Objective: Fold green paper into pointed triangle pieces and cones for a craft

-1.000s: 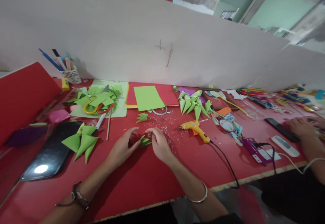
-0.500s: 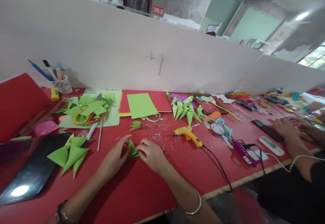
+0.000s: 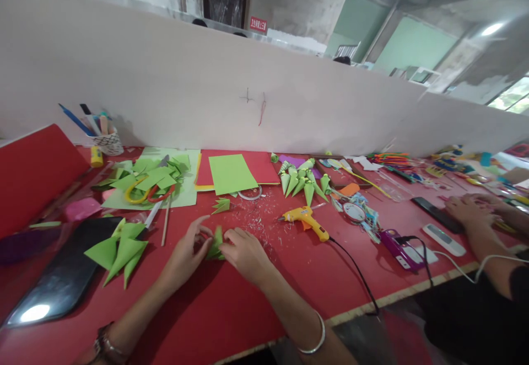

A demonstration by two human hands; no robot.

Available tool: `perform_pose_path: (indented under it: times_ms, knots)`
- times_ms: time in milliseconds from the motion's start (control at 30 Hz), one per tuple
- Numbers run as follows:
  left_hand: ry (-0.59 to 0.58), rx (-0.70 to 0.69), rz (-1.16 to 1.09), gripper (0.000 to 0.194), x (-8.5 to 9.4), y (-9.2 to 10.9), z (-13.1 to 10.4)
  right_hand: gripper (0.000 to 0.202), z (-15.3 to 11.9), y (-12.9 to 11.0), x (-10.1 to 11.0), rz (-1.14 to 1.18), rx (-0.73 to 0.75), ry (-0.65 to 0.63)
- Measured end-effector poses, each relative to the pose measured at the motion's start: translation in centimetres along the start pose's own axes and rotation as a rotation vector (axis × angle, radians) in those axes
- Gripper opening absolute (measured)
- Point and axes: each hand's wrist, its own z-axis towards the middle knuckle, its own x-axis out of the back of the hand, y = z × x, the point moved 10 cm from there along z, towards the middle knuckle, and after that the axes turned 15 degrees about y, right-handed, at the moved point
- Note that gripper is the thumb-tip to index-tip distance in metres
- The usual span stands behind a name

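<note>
A small folded green paper piece (image 3: 215, 247) is held between my two hands over the red table. My left hand (image 3: 190, 246) has its fingers curled at the paper's left side. From the right, my right hand (image 3: 243, 252) pinches the paper's edge with thumb and fingers. Just behind them lies another small green folded piece (image 3: 221, 205). To the right rests a yellow glue gun (image 3: 306, 220), its nozzle pointing left. A larger group of folded green shapes (image 3: 119, 250) sits at the left on a dark phone-like slab (image 3: 58, 285).
Cut green paper and scissors (image 3: 149, 180) lie behind left, beside a pen cup (image 3: 108, 141). Green cones (image 3: 303, 180) stand behind the glue gun. A purple power strip (image 3: 399, 250) and its cable are at right, near another person's hands (image 3: 469, 210).
The camera view has shifted slightly. Between my hands, the green paper has turned a little, with its tip now raised and blurred. Both hands stay in nearly the same place.
</note>
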Motion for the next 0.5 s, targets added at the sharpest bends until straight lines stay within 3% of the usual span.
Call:
perform_pose_path:
  times_ms: [100,200,300,500]
  knots:
    - [0.013,-0.010,-0.005,0.037,0.4,0.5,0.0,0.015,-0.2,0.5,-0.2,0.049,-0.037,-0.009]
    - [-0.054,-0.051,0.038,0.036,0.1,1.1,-0.3,0.007,-0.5,1.9,-0.4,0.230,-0.238,0.000]
    - [-0.154,-0.121,0.087,0.039,-0.5,1.9,-0.9,0.015,-1.0,3.0,-1.1,0.344,-0.424,-0.016]
    - [-0.169,-0.152,0.194,0.044,-1.0,1.6,-1.2,0.008,-1.0,2.2,-1.4,0.382,-0.401,-0.019]
